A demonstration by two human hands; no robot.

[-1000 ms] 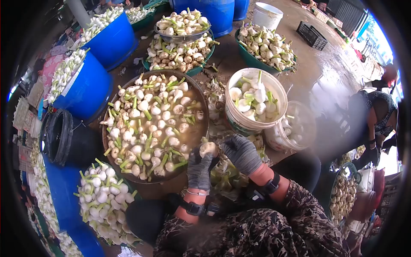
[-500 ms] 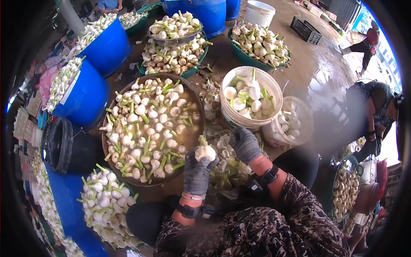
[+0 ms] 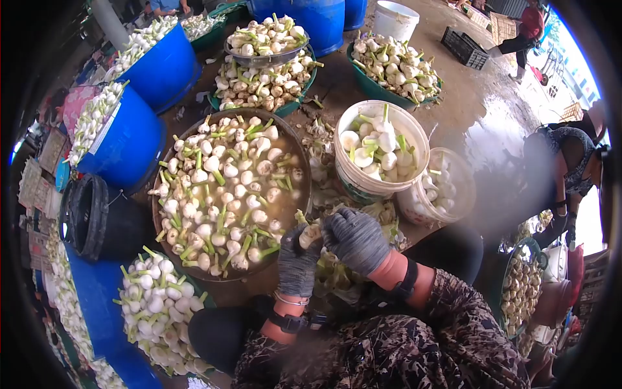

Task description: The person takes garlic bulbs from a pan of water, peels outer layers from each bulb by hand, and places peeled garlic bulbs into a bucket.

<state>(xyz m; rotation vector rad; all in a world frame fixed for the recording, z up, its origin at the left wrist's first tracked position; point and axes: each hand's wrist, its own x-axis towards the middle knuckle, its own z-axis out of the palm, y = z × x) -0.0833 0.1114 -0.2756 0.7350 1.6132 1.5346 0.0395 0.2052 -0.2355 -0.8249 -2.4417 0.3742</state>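
My left hand (image 3: 297, 262), in a grey knit glove, is closed around a garlic bulb (image 3: 310, 236) whose short green stem points up and left. My gloved right hand (image 3: 357, 241) is at the bulb's right side with its fingers curled in. Whatever those fingers pinch is hidden behind the knuckles. Beyond my hands stands a wide round tub (image 3: 295, 139) of murky water with many bulbs floating in it. Under my hands lies a heap of peeled garlic skins (image 3: 337, 279).
A white bucket (image 3: 346, 170) of cleaned bulbs stands ahead, beside a clear bucket (image 3: 463, 194). Green basins (image 3: 414, 99) hold heaped garlic. Blue barrels (image 3: 133, 146) line the left. A black crate (image 3: 463, 48) lies on the wet floor. Another person (image 3: 573, 152) bends at the right.
My right hand has moved left, up against the bulb in my left hand. The bulb has tilted and is now partly covered. A person in the far background has shifted left.
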